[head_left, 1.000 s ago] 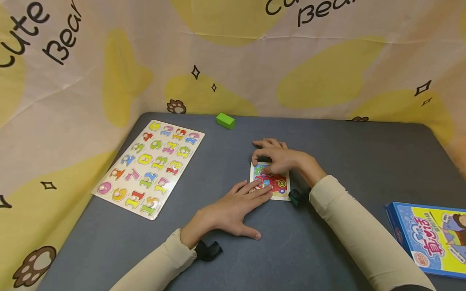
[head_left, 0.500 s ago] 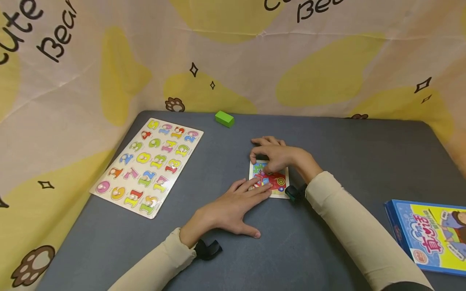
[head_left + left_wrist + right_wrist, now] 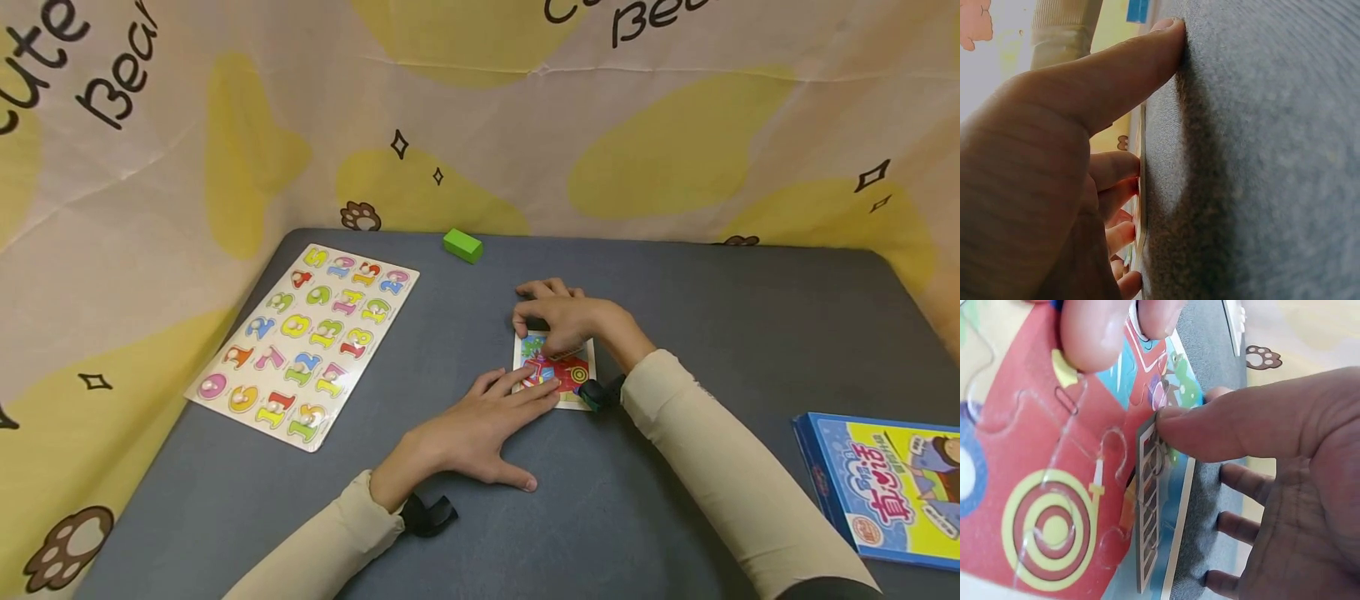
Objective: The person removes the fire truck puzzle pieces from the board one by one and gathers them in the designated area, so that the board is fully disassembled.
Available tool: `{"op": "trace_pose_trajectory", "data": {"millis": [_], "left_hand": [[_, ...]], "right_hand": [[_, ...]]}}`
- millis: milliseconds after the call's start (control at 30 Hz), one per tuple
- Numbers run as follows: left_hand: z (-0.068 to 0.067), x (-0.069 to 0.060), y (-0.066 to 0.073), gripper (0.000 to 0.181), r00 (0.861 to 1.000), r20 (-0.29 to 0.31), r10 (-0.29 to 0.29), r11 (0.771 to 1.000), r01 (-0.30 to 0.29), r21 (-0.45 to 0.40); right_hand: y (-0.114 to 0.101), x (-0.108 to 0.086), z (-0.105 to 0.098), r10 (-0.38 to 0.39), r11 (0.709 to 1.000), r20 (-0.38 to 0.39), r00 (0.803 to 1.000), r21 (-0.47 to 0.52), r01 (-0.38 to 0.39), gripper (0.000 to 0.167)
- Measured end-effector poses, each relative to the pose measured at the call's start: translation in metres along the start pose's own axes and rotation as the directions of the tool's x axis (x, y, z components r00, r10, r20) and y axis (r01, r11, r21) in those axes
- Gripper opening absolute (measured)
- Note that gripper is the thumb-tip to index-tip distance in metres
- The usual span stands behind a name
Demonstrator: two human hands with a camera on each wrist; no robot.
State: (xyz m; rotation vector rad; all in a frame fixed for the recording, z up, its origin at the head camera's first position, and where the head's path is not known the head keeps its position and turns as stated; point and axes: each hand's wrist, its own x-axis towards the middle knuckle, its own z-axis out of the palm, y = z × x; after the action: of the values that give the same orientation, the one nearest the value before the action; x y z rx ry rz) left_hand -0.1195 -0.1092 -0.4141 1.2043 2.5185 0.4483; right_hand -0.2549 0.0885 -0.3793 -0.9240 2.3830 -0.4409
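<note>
A small jigsaw puzzle (image 3: 527, 340) with a red fire truck lies flat on the grey table in the head view. My left hand (image 3: 480, 437) is spread out, its fingertips resting on the puzzle's near-left part. In the left wrist view its thumb (image 3: 1129, 72) reaches the table beside the thin board. My right hand (image 3: 577, 321) arches over the far edge of the puzzle. Up close in the right wrist view, its thumb (image 3: 1204, 425) touches the picture beside a grey ladder (image 3: 1147, 509). The other fingers reach down past the board's edge. Part of the picture is covered by both hands.
A number board (image 3: 330, 308) with colourful knobbed digits lies to the left. Near the back edge sits a green block (image 3: 462, 246). A blue and yellow box (image 3: 885, 492) stands at the right. Printed cloth (image 3: 480, 108) hangs behind the table.
The right hand and forearm have shifted slightly left, and the grey ladder in the picture now shows below the right thumb. The left hand stays in place.
</note>
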Motion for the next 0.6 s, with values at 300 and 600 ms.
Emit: {"op": "trace_pose_trajectory", "data": {"millis": [300,600], "left_hand": [[-0.001,0.001,0.001,0.105,1.0,0.005,0.004,1.0,-0.004,0.005],[-0.001,0.0,0.001,0.105,1.0,0.008,-0.008,1.0,0.008,0.005]], "right_hand": [[0.016,-0.007,0.005,-0.102,0.987,-0.06,0.993,0.115,0.109,0.03],[0.031,-0.014,0.022,-0.127,0.971,-0.196,0.972,0.175,0.162,0.036]]}}
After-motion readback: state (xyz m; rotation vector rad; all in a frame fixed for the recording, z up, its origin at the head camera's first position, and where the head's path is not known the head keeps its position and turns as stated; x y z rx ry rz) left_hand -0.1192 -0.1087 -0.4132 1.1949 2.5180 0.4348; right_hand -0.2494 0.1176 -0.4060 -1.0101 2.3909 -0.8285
